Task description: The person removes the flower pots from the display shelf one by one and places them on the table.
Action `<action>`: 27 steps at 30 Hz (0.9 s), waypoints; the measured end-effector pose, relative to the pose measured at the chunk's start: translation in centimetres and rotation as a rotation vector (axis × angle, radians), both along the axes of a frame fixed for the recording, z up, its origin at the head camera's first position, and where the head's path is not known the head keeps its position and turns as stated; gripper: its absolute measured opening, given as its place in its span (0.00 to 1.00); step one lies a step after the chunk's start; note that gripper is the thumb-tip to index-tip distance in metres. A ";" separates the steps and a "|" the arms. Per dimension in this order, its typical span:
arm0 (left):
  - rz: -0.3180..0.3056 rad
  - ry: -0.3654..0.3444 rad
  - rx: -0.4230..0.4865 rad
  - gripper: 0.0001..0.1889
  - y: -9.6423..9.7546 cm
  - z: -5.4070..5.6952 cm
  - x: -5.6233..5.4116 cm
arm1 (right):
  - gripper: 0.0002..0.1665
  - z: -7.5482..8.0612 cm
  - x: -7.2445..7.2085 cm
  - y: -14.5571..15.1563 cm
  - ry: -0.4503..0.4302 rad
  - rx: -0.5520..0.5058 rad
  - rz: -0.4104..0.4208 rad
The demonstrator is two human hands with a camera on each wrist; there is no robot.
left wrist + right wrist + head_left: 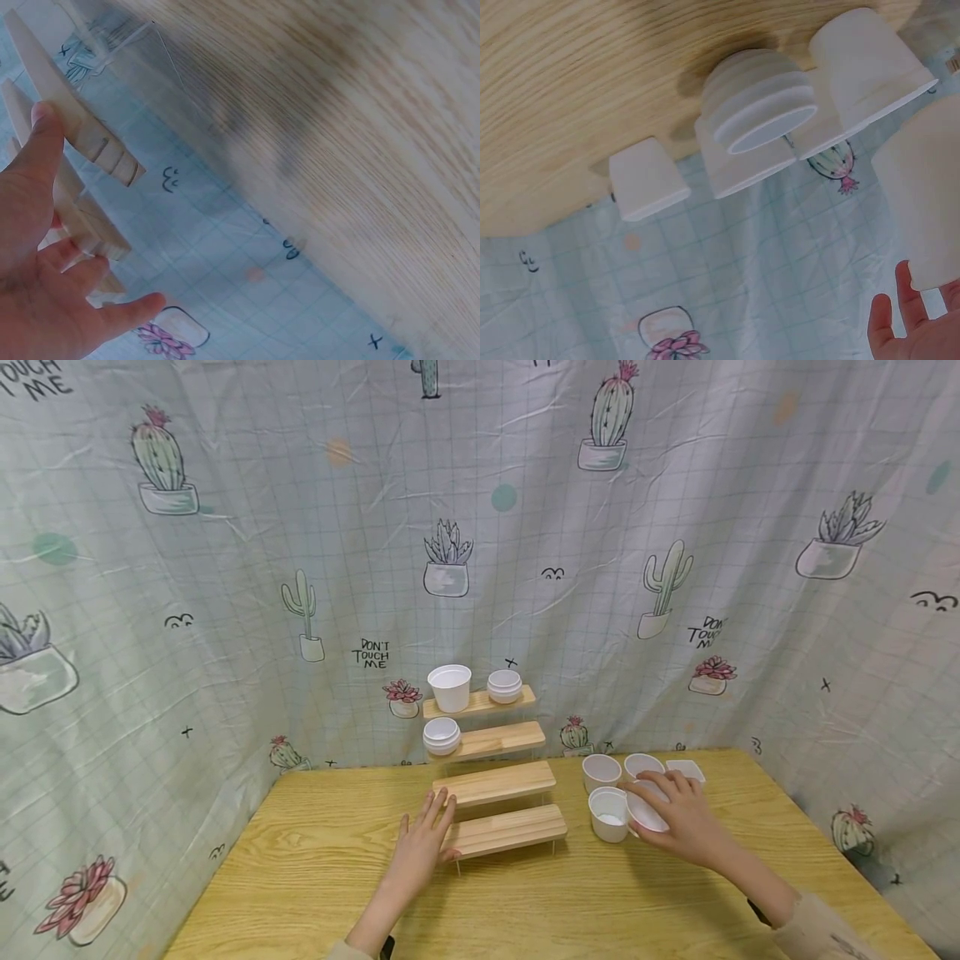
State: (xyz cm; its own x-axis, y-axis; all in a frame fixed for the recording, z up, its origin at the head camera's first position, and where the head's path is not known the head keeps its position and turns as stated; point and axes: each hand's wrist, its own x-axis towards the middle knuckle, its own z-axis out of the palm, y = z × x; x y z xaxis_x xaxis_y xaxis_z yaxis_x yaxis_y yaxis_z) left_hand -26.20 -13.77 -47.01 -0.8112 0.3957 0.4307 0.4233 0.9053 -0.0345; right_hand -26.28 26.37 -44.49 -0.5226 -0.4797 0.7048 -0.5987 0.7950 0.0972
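Note:
In the head view my left hand [422,845] rests at the left end of a stepped wooden stand [495,783]. Its thumb touches the lowest board [79,120], and its other fingers lie against the board above, the little finger stretched out. My right hand [688,827] holds a white plastic pot [647,808] by its sides, thumb near and fingers across the far side. The right wrist view shows that pot [922,195] above the fingertips, apart from a ribbed white bowl [761,105] on the table.
White pots [602,774] stand grouped to the stand's right, with a small square one [686,769] at the back. A tall white pot [450,688] and a small round bowl [505,686] share the top step; another bowl [442,736] sits one step down. A cactus-print curtain [480,635] hangs behind.

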 end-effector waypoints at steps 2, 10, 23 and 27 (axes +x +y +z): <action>0.000 0.010 -0.003 0.43 0.0 0.0 0.0 | 0.29 -0.1 0.1 0.4 0.003 -0.007 -0.004; 0.004 0.017 -0.011 0.43 0.1 0.1 0.0 | 0.33 -0.5 0.2 2.0 -0.031 -0.034 -0.057; 0.002 0.013 0.000 0.43 0.3 0.2 0.2 | 0.34 -1.2 -0.2 4.8 -0.042 -0.031 -0.134; 0.007 0.012 -0.001 0.43 0.2 0.1 0.2 | 0.34 -1.4 -0.4 5.4 -0.042 -0.040 -0.141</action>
State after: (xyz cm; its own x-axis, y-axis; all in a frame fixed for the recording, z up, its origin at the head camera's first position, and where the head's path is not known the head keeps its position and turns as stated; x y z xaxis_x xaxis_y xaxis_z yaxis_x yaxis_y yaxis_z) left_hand -26.01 -13.53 -46.89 -0.8084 0.3907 0.4403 0.4168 0.9081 -0.0405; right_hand -26.70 31.78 -45.86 -0.6125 -0.3716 0.6977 -0.4838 0.8742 0.0410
